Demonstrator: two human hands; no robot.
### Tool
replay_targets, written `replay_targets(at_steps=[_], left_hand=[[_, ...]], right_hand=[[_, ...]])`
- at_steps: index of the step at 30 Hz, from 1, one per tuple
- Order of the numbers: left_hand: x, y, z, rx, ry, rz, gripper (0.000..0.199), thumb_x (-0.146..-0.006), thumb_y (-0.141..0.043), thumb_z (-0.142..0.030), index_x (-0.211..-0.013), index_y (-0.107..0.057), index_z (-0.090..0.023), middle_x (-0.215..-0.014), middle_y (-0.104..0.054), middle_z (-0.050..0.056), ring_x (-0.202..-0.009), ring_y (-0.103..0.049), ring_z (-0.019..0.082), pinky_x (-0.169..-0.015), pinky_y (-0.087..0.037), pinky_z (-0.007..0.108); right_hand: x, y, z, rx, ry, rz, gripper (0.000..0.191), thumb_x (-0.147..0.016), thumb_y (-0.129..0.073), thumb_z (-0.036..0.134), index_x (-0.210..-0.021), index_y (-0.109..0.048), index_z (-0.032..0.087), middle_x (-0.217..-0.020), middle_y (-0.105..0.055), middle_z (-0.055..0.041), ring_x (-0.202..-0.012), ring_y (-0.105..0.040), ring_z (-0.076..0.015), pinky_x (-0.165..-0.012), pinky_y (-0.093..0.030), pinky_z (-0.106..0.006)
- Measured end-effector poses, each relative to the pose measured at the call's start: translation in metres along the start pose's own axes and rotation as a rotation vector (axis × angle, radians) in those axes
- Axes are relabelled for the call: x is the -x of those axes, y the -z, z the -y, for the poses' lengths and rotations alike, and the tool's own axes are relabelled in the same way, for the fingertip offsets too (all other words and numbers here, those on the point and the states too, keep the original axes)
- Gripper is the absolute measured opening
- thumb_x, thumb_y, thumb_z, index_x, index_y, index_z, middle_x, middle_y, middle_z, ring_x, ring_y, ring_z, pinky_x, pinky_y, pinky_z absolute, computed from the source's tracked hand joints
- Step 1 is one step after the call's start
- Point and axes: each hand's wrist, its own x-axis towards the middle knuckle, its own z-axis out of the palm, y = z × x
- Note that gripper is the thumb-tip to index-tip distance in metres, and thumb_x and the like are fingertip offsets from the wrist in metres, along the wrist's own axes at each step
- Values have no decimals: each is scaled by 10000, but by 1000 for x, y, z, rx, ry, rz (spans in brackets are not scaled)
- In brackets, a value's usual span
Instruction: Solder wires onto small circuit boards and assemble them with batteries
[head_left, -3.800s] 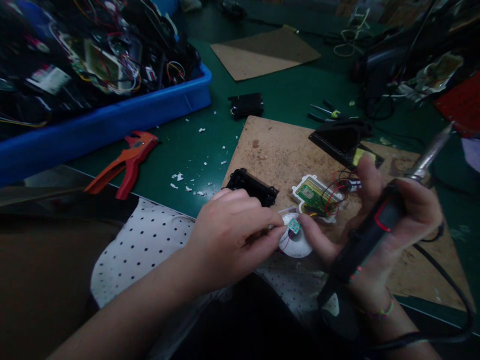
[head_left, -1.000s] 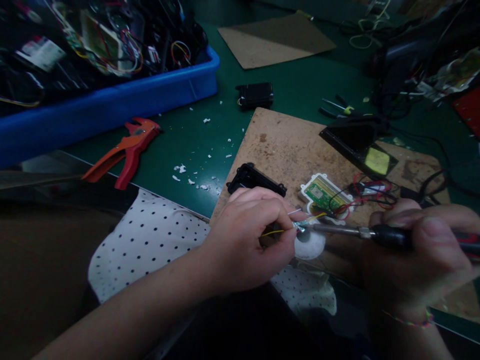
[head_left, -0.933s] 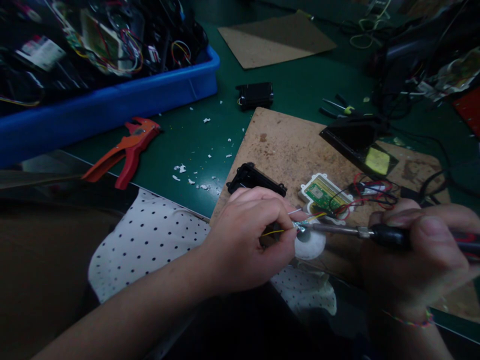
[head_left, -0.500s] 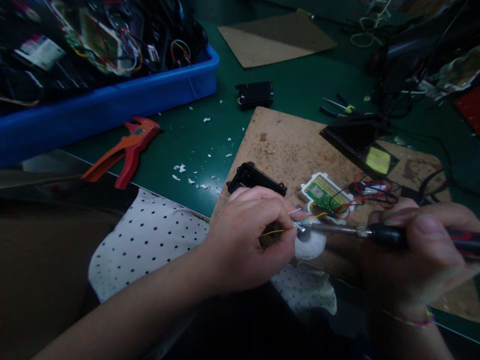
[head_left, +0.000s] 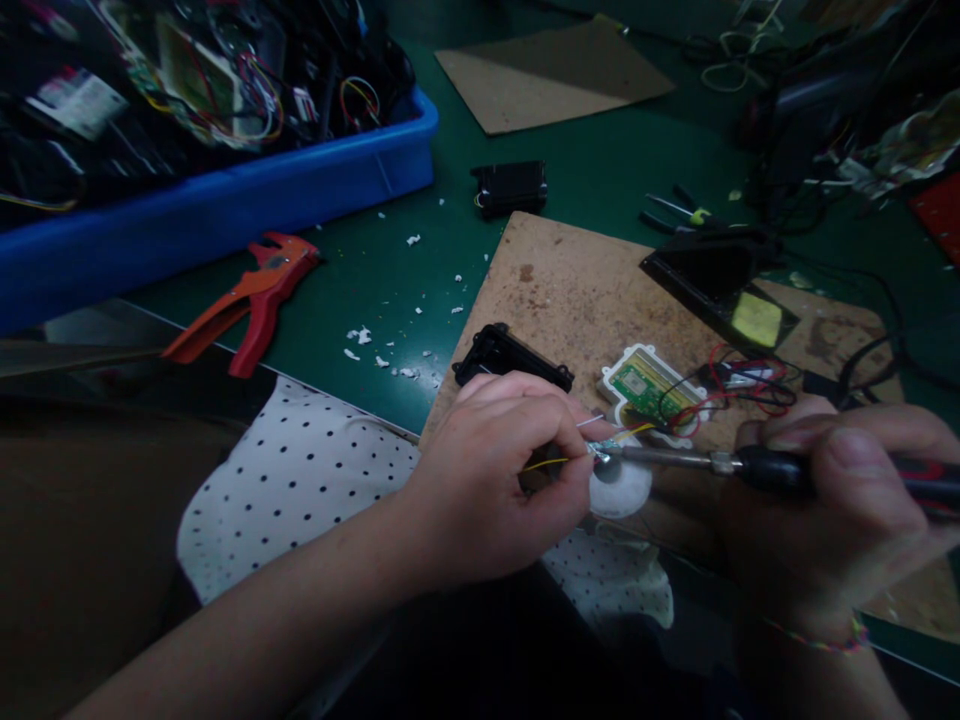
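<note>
My left hand (head_left: pixel 506 470) pinches a small silvery part with a yellow wire (head_left: pixel 545 464) between thumb and fingers. In my right hand (head_left: pixel 847 490) is a soldering iron (head_left: pixel 675 457), its tip touching that small part. Just below the tip lies a white round spool (head_left: pixel 621 490), partly covered. Behind the iron, a pale housing with a green circuit board (head_left: pixel 636 382) rests on the brown board (head_left: pixel 570 290), red and black wires running to its right. An open black casing (head_left: pixel 510 358) sits behind my left hand.
A blue bin (head_left: pixel 300 185) full of wired parts stands at the left, with red-handled cutters (head_left: pixel 259 300) in front. Toward the back are a black module (head_left: pixel 511 187), cardboard (head_left: pixel 555 75) and pliers (head_left: pixel 679 212). A black holder with yellow sponge (head_left: pixel 756 320) stands right.
</note>
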Motion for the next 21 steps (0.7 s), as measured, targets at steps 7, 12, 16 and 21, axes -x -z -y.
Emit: replay_targets(at_steps=[7, 12, 16, 21], left_hand=[[-1, -1, -1, -11, 1, 5, 104, -790, -684, -115, -806, -635, -206, -959, -781, -6, -997, -692, 202, -877, -502, 399], [0, -2, 0, -8, 5, 2, 94, -799, -682, -125, -806, -636, -207, -957, -782, -15, -997, -692, 200, -882, -508, 400], [0, -1, 0, -6, 10, 2, 111, -784, -695, -118, -806, -635, -208, -955, -782, -15, -991, -688, 199, -872, -508, 397], [-1, -1, 0, 10, 1, 1, 140, -780, -692, -96, -815, -626, -214, -989, -788, -21, -998, -688, 199, -875, -504, 396]], right_hand=[[0, 5, 5, 27, -50, 57, 137, -692, -602, 163, -578, -539, 204, -504, -501, 40, -411, -453, -111, -376, -323, -274], [0, 7, 1, -26, -13, 12, 124, -710, -607, 212, -602, -547, 212, -511, -445, 43, -397, -385, -104, -358, -256, -266], [-2, 8, -3, -32, 33, -11, 164, -724, -619, 237, -594, -525, 205, -528, -401, 47, -402, -370, -90, -369, -220, -268], [-1, 11, -7, 50, 62, -159, 258, -802, -636, 385, -646, -510, 223, -556, -379, 57, -409, -359, -82, -379, -246, -281]])
